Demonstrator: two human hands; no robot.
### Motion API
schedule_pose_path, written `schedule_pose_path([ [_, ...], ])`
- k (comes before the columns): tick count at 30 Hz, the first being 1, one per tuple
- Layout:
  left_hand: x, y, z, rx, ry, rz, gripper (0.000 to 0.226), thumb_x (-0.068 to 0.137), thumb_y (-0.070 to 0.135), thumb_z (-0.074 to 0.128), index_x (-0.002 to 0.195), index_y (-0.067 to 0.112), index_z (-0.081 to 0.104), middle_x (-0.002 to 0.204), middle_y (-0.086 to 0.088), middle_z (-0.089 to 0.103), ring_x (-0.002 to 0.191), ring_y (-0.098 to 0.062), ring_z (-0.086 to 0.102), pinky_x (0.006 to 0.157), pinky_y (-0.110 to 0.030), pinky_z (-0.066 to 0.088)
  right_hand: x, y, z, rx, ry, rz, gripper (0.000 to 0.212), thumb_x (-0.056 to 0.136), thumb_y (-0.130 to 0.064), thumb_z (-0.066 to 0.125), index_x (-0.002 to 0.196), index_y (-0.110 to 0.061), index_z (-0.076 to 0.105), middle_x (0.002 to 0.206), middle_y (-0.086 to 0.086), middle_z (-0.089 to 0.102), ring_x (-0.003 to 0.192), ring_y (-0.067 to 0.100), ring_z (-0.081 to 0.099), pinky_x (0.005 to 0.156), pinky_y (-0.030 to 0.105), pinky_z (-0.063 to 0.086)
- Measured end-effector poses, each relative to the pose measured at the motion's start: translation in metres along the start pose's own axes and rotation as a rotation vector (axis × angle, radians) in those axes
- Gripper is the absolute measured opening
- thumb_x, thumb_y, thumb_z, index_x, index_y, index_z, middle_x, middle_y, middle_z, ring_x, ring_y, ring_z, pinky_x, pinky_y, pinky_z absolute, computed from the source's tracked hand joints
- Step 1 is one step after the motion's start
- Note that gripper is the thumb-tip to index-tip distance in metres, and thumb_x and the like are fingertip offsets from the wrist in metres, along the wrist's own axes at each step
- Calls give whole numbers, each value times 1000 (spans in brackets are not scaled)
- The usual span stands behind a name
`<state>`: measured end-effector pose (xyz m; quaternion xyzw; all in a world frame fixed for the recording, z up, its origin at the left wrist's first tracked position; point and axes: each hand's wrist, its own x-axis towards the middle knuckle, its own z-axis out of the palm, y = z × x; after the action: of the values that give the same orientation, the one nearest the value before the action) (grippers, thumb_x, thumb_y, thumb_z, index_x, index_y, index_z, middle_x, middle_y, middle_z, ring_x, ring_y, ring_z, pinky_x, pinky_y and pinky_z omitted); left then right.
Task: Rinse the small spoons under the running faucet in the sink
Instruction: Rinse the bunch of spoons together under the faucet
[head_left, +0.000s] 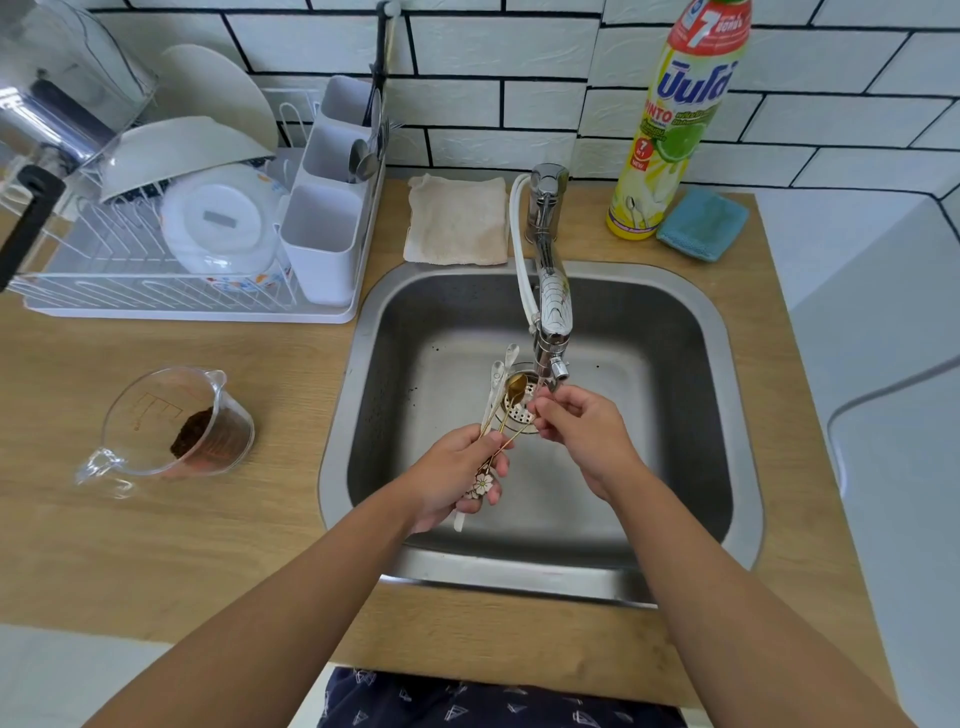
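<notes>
My left hand (453, 475) grips a bunch of small spoons (501, 387) by their handles over the steel sink (691, 322). Two are white and one is gold with a flower on its handle end. Their bowls point up toward the drain strainer (521, 413) under the chrome faucet (551, 312). My right hand (584, 428) is at the faucet's spout, its fingertips pinched near the gold spoon's stem. Whether it touches the spoon or the nozzle is unclear. I cannot make out a water stream.
A white dish rack (171, 249) with bowls, plates and a cutlery holder stands at the left. A clear measuring cup (174, 423) with brown grounds sits on the wooden counter. Behind the sink lie a beige cloth (457, 218), a dish soap bottle (675, 119) and a blue sponge (701, 223).
</notes>
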<state>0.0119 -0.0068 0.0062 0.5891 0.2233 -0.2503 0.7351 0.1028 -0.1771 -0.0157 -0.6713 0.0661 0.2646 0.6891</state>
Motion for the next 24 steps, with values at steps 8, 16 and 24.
schedule_pose_path([
  [8,2,1,4,63,-32,-3,24,108,31,45,111,10,56,70,4,59,52,-15,55,36,-17,29,3,-1,8,-131,45,-19,8,101,-17,65,102,-16,72,81,-6,71,59,2,59,59,18,50],
  [16,1,4,4,25,-66,16,28,108,31,44,117,8,59,71,3,59,52,-13,53,35,-16,29,6,-8,6,-119,37,13,10,95,-20,73,85,-20,73,74,-11,72,56,-2,55,60,21,42],
  [24,2,1,4,48,-34,12,30,107,32,48,122,10,61,83,0,67,50,-13,50,38,-16,28,4,-5,7,-130,33,-12,30,106,-22,56,85,-23,76,75,-8,77,52,0,51,56,20,46],
])
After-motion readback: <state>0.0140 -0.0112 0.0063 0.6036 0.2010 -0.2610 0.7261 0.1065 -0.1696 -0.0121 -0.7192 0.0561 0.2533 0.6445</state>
